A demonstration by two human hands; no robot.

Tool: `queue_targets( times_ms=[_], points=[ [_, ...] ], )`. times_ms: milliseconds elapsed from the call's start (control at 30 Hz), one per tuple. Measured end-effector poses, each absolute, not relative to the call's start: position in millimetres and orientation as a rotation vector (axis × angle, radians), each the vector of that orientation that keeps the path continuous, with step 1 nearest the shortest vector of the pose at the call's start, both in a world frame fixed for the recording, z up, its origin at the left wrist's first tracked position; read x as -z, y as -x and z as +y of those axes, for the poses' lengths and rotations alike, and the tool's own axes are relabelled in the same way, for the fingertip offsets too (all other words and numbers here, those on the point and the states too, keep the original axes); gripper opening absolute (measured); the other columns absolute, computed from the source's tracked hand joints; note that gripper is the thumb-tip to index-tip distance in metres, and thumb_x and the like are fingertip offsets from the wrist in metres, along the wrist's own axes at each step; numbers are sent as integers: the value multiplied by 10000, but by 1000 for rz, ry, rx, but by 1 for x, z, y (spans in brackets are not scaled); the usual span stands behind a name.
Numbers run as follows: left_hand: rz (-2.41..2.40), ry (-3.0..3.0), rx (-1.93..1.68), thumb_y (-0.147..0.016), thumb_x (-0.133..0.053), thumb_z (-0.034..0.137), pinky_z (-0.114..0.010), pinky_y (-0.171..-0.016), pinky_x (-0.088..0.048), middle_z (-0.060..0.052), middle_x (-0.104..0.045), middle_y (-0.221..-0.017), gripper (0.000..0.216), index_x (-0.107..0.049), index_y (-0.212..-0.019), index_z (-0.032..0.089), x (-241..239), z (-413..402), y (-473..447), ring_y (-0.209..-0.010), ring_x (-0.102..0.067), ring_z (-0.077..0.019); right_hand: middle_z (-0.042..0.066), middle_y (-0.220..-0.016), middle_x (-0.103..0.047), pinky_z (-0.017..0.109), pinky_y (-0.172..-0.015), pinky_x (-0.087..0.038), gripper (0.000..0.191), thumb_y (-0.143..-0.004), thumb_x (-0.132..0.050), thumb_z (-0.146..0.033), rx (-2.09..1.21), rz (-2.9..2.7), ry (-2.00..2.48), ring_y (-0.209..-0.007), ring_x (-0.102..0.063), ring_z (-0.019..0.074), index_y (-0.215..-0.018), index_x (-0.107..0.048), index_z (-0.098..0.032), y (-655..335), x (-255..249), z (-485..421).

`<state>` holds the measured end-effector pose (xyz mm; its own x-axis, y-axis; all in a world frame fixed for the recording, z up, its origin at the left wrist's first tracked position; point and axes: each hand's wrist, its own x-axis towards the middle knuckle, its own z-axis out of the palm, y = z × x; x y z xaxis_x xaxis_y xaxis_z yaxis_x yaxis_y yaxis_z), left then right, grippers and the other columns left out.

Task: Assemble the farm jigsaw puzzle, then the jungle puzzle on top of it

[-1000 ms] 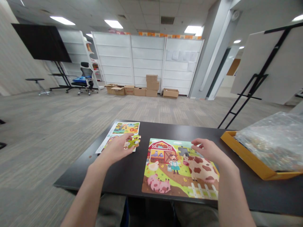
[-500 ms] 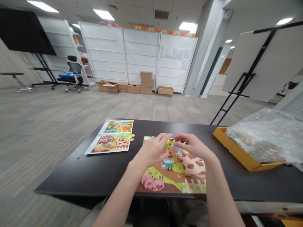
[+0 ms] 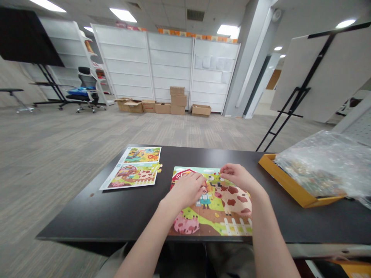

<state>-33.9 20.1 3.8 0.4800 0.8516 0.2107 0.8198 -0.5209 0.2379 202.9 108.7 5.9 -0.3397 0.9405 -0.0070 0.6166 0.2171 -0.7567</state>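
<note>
A farm jigsaw puzzle [image 3: 208,226] lies at the table's near edge, showing a red barn, a farmer, a pink pig, a brown-spotted cow and a white fence. My left hand [image 3: 188,189] rests on its left part, fingers stretched out and lying flat over the barn and beside the farmer. At the upper right edge, above the cow, my right hand [image 3: 236,175] has its fingers bent, thumb and fingertips close together at a puzzle piece [image 3: 219,174]. The fingers partly hide that piece, and the right wrist covers the puzzle's right edge.
On the left of the dark table [image 3: 116,216] is a printed picture sheet [image 3: 127,185], with a loose puzzle piece [image 3: 159,168] at its right edge. An orange box [image 3: 290,185] holding clear plastic bags [image 3: 324,162] stands at the right. A black easel stand [image 3: 292,108] rises behind.
My left hand has slid left and down, uncovering the barn roof. My right hand has moved slightly right, and the grey patch by the cow's head now shows picture.
</note>
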Motion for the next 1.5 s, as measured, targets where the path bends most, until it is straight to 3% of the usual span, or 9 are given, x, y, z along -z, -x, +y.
queue_targets(
  times_ms=[567,800,933,1067,1400,1500],
  points=[
    [1531,-2613,-374,-1010,-459,284,-438,-1050,-460,-113,-686,-1200,291,-684,-1160,175,4,19,26,-1163,-612,-276,60,-816,-765,294,-707,-496,121,-796,-650,-291,-658,-1971,1504,-781,-707,210,-841,-700,-191,-213,-3,117],
    [1531,-2607,-370,-1011,-443,290,-445,-1025,-469,-114,-694,-1190,297,-684,-1139,174,2,19,26,-1146,-617,-284,57,-839,-741,294,-683,-514,113,-813,-634,-267,-784,-1954,1454,-709,-695,184,-887,-669,-190,-210,-2,115],
    [1567,-2519,-450,-979,-484,289,-412,-988,-487,-105,-715,-1131,250,-674,-1099,179,0,19,25,-1118,-633,-280,42,-911,-703,274,-635,-525,276,-795,-635,-236,-1012,-1886,1365,-716,-712,174,-1066,-603,-196,-204,-9,108],
    [1675,-2312,-535,-942,-538,338,-379,-936,-510,-100,-726,-1121,276,-645,-1160,206,0,19,25,-1090,-665,-278,15,-923,-662,291,-690,-559,426,-774,-663,-243,-1170,-1923,1251,-790,-725,185,-1184,-551,-222,-197,-19,98],
    [1791,-2100,-640,-922,-573,358,-333,-889,-523,-83,-746,-1143,414,-565,-1318,239,-8,18,24,-1103,-691,-265,22,-867,-680,299,-719,-556,372,-772,-695,-297,-1242,-1991,1140,-816,-700,188,-1120,-608,-198,-192,-23,94],
    [1858,-2123,-603,-921,-582,368,-346,-874,-529,-82,-740,-1186,399,-587,-1298,238,-11,17,30,-1124,-686,-282,40,-869,-710,311,-727,-558,263,-787,-672,-298,-1168,-1985,1182,-801,-697,190,-1024,-634,-192,-195,-20,99]
  ],
)
